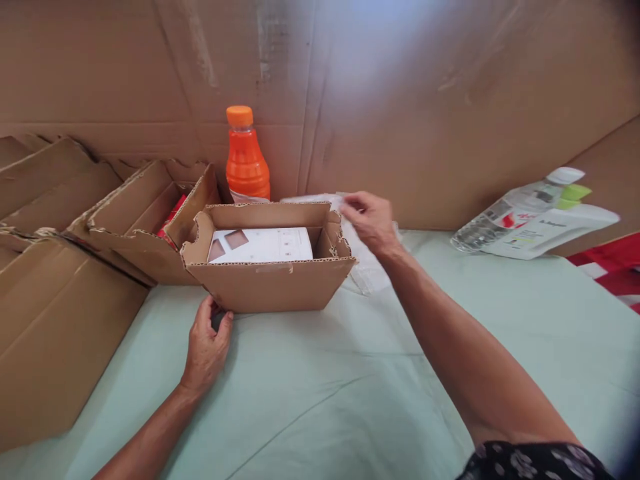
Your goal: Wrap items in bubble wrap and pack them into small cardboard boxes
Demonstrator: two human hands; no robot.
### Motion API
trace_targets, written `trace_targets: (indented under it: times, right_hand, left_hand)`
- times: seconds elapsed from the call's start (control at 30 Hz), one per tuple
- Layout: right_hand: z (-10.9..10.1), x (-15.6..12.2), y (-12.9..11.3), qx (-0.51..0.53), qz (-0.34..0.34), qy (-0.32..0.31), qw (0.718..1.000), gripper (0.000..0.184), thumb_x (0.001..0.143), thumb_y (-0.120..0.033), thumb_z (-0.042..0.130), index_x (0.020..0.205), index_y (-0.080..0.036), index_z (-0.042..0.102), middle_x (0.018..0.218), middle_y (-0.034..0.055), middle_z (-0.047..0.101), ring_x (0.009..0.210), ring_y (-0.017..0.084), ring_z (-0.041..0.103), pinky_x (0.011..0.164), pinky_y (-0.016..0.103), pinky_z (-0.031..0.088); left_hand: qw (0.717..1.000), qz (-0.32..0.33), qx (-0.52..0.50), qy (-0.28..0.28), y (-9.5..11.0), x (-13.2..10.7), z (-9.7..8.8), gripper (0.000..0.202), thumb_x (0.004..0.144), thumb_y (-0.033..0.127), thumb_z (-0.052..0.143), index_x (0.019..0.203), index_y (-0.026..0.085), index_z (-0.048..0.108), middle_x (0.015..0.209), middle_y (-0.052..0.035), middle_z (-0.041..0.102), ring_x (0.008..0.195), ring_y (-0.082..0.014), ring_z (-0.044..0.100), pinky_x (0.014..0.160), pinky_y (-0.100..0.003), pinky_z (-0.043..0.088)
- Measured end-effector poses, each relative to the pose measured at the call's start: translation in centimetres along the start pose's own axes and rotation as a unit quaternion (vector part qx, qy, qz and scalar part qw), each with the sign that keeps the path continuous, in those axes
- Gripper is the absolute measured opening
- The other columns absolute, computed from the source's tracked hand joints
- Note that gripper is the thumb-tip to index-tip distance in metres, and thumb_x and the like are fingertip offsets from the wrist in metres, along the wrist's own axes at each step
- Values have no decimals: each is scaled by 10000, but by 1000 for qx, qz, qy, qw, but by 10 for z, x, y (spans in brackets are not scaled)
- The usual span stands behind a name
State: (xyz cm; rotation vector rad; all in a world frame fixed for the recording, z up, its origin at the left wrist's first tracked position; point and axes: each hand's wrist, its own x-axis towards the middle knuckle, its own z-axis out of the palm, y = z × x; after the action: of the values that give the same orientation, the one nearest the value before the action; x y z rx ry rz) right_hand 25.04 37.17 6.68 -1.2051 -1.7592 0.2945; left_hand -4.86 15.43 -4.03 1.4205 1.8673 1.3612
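A small open cardboard box (pixel 273 287) with rough-cut edges stands on the cloth in front of me. Inside it lies a white carton (pixel 265 245) printed with brown squares. My left hand (pixel 207 343) is closed around the box's lower left corner, thumb in front; a dark patch shows between thumb and fingers. At the box's right rear corner, my right hand (pixel 370 217) has its fingers curled together. Whether they pinch the rim or the clear plastic bag (pixel 367 263) behind it, I cannot tell.
Larger cardboard boxes (pixel 65 320) crowd the left, one with a red item (pixel 173 217) inside. An orange bottle (pixel 247 160) stands behind the small box. A clear bottle (pixel 515 210) and a white bottle (pixel 555 230) lean against the cardboard wall (pixel 425 133) at right.
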Motion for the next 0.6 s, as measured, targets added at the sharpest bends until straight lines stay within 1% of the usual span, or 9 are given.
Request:
trace_targets:
  times: [0.07, 0.17, 0.23, 0.27, 0.33, 0.4, 0.43, 0.53, 0.6]
  right_hand:
    - [-46, -5, 10, -47, 34, 29, 998, 234, 838, -339, 615, 962, -180, 733, 909, 64, 746, 826, 210, 674, 812, 394, 550]
    - [-103, -27, 25, -205, 82, 64, 973, 314, 788, -388, 676, 1029, -193, 725, 1040, 124, 739, 978, 313, 674, 874, 506, 529]
    - [-120, -57, 26, -259, 68, 74, 961, 430, 777, -414, 688, 1148, -197, 692, 1205, 164, 692, 1099, 364, 637, 884, 539, 521]
    - [-120, -75, 23, -245, 58, 59, 966, 469, 791, -426, 675, 1202, -200, 667, 1250, 171, 671, 1105, 360, 635, 859, 523, 534]
    - [-104, -116, 12, -157, 59, -27, 985, 482, 833, -440, 631, 1255, -207, 631, 1244, 160, 671, 1035, 317, 668, 787, 461, 563]
    - [-74, -153, -3, -62, 88, -138, 985, 523, 837, -454, 636, 1301, -217, 598, 1268, 146, 665, 1028, 293, 681, 785, 431, 572]
    - [-57, -166, -11, -28, 102, -173, 979, 571, 824, -451, 650, 1339, -218, 570, 1312, 148, 646, 1059, 297, 676, 806, 432, 571]
    - [-8, -182, -34, 40, 118, -201, 972, 663, 790, -426, 655, 1396, -199, 512, 1358, 155, 620, 1136, 316, 636, 887, 461, 542]
    - [12, -177, -44, 67, 113, -189, 973, 629, 786, -441, 636, 1347, -175, 537, 1277, 148, 656, 1100, 314, 628, 891, 460, 528]
  left_hand:
    - [1000, 0, -9, 0, -2, 0, 1, 430, 879, 392, 563, 1242, 162, 567, 1098, -103, 661, 1012, -233, 642, 919, -379, 516]
    - [999, -4, -35, 4, -4, 1, 2, 491, 871, 382, 575, 1308, 161, 545, 1149, -114, 655, 1044, -236, 634, 940, -385, 510]
    - [999, 3, -48, 20, -4, 0, 2, 524, 866, 375, 591, 1344, 168, 531, 1199, -120, 637, 1071, -233, 621, 945, -373, 507]
    - [998, 10, -48, 32, -4, -1, 0, 539, 864, 368, 599, 1361, 175, 523, 1230, -123, 624, 1084, -231, 612, 937, -362, 508]
    - [997, 33, -34, 58, -2, -1, -3, 560, 860, 349, 607, 1389, 192, 510, 1286, -124, 598, 1090, -225, 601, 910, -346, 509]
    - [996, 50, -17, 75, 0, 0, -8, 558, 857, 337, 608, 1389, 197, 514, 1304, -123, 592, 1072, -220, 600, 905, -348, 504]
    - [995, 51, -16, 78, 1, 2, -10, 551, 856, 339, 606, 1380, 192, 521, 1297, -124, 597, 1066, -219, 601, 910, -352, 502]
    - [998, 27, -47, 43, 4, 8, -13, 518, 851, 361, 591, 1329, 166, 549, 1238, -124, 629, 1068, -222, 613, 913, -354, 511]
    - [997, 8, -70, 10, 8, 12, -11, 496, 838, 363, 585, 1288, 155, 565, 1169, -114, 652, 1031, -216, 631, 891, -345, 527]
